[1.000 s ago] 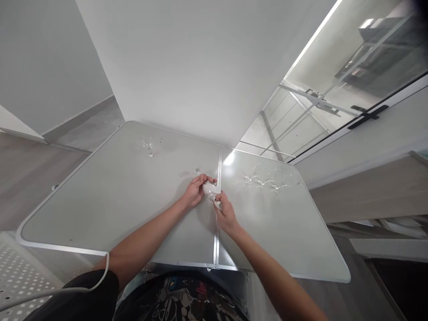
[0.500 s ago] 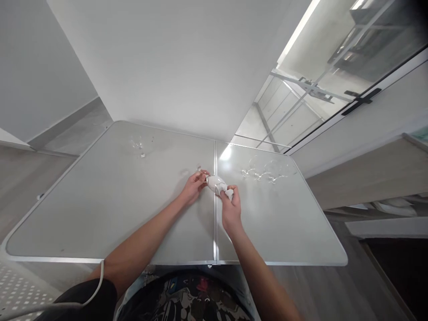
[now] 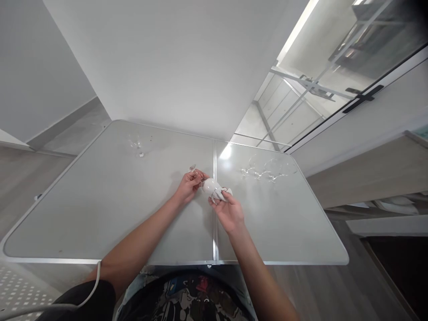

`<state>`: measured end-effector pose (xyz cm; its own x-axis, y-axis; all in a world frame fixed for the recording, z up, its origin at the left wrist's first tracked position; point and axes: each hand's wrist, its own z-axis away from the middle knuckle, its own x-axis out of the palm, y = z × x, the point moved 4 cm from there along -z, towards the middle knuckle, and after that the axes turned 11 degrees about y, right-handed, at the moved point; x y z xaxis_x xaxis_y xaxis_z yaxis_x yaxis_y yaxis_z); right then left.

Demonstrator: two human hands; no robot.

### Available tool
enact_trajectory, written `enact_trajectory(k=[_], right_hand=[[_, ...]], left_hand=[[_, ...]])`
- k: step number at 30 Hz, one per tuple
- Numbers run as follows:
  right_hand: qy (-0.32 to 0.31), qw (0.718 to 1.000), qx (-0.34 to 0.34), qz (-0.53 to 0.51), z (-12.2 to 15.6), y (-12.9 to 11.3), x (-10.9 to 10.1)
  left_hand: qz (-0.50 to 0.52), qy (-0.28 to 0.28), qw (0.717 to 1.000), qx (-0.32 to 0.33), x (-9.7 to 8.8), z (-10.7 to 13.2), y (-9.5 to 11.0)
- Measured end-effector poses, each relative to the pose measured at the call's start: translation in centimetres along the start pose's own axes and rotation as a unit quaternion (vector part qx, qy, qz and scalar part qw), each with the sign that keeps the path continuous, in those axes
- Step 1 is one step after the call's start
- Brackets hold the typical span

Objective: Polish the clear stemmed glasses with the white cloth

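My left hand (image 3: 187, 185) pinches the stem of a clear wine glass (image 3: 207, 185) held on its side above the middle of the grey folding table (image 3: 100, 200). The glass's foot (image 3: 193, 169) points to the far left. My right hand (image 3: 227, 209) is closed round a white cloth (image 3: 223, 194) stuffed into the bowl of the glass. The cloth fills the bowl and makes it look white.
One clear wine glass (image 3: 136, 145) is at the table's far left. Several more clear glasses (image 3: 267, 169) lie at the far right. A white wall runs behind the table and glass cabinet doors (image 3: 334, 80) are to the right. A white cable (image 3: 67, 303) hangs at lower left.
The glass has been turned in my hands. My right hand rolled palm-up under the bowl, pushing the cloth further in. My left hand shifted from the bowl to the stem.
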<state>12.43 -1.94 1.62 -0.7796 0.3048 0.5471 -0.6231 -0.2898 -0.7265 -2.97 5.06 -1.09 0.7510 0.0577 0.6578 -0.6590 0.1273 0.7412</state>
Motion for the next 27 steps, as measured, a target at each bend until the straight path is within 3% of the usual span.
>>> enact_trajectory(k=[1,3,5,7,10,12,14,15,17,19,20,21,22,23,24,27], right_hand=[[0.011,0.999,0.023,-0.023,0.0,-0.1,-0.2],[0.057,0.998,0.000,-0.037,0.0,-0.9,-1.2],[0.129,0.986,-0.101,-0.029,0.0,-2.3,-2.9],[0.206,0.950,-0.233,0.003,0.3,-3.8,-4.5],[0.231,0.904,-0.341,0.115,-0.1,-5.2,-4.6],[0.177,0.889,-0.368,0.207,-1.0,-5.6,-3.2],[0.072,0.850,-0.420,0.308,-1.7,-5.9,-1.0],[0.006,0.813,-0.456,0.362,-1.9,-5.9,0.3],[-0.120,0.707,-0.519,0.465,-2.1,-5.3,2.2],[-0.202,0.604,-0.550,0.540,-2.3,-4.4,3.3],[-0.227,0.571,-0.556,0.560,-2.5,-4.0,3.7],[-0.246,0.555,-0.556,0.568,-2.7,-3.8,3.9],[-0.262,0.558,-0.550,0.564,-2.9,-3.7,4.2],[-0.275,0.579,-0.537,0.549,-3.1,-3.7,4.4],[-0.280,0.618,-0.515,0.524,-3.3,-3.8,4.5],[-0.246,0.777,-0.415,0.405,-4.0,-5.0,4.4]], left_hand=[[0.004,0.002,1.000,0.001,0.0,0.0,0.0],[0.019,0.013,1.000,0.004,0.1,0.0,0.1],[0.046,0.034,0.998,0.027,0.0,-0.1,0.4],[0.075,0.064,0.993,0.063,-0.5,-0.3,0.9],[0.081,0.077,0.990,0.081,-0.9,-0.6,1.1],[0.064,0.066,0.993,0.074,-0.8,-0.7,0.7],[0.043,0.061,0.995,0.072,-0.5,-0.6,0.3],[0.035,0.066,0.995,0.074,-0.5,-0.5,0.0],[0.025,0.084,0.994,0.071,-0.5,-0.4,-0.4],[0.016,0.099,0.994,0.054,-0.6,-0.4,-0.7],[0.012,0.103,0.994,0.045,-0.8,-0.3,-0.9],[0.009,0.105,0.994,0.038,-0.9,-0.3,-1.0],[0.006,0.108,0.994,0.036,-1.0,-0.3,-1.0],[0.006,0.109,0.993,0.035,-1.0,-0.4,-0.9],[0.009,0.110,0.993,0.035,-1.1,-0.3,-0.8],[0.015,0.094,0.995,0.011,-0.7,-0.2,-0.3]])
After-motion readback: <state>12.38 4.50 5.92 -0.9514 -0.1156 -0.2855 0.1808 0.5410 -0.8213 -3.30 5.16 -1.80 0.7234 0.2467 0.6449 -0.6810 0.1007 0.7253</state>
